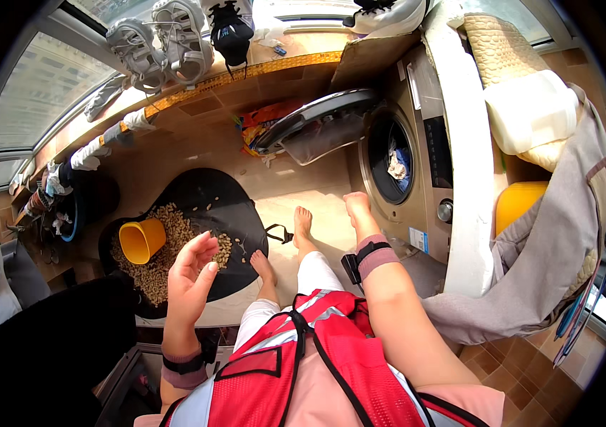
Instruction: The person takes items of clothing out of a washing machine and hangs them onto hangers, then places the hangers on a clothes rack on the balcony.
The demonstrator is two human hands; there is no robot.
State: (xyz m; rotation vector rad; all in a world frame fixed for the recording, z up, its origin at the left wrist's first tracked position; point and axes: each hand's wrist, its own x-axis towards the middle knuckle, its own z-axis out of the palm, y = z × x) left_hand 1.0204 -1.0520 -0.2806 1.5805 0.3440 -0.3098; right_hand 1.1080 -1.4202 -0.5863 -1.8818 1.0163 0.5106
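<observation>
My left hand point(190, 277) is raised with the thumb apart from bent fingers and nothing in it. From this angle it overlaps a black fabric mat or bag point(212, 187) spread on the floor. Light-brown nuts, seemingly unshelled peanuts point(174, 219), are heaped there, and a yellow plastic bucket point(142, 241) tilts in the heap. My right hand point(357, 205) reaches out near a front-loading washing machine point(353, 165); its fingers are foreshortened. The machine's round door point(329, 120) stands open. Blue and whitish cloth point(400, 168) lies inside the drum.
Shoes point(182, 42) rest on the windowsill, with socks point(89, 155) along its edge. An orange packet point(265, 120) lies behind the washer door. A white slab point(468, 160) tops the machine. Grey fabric point(543, 240) and a white plastic container point(532, 112) are at right.
</observation>
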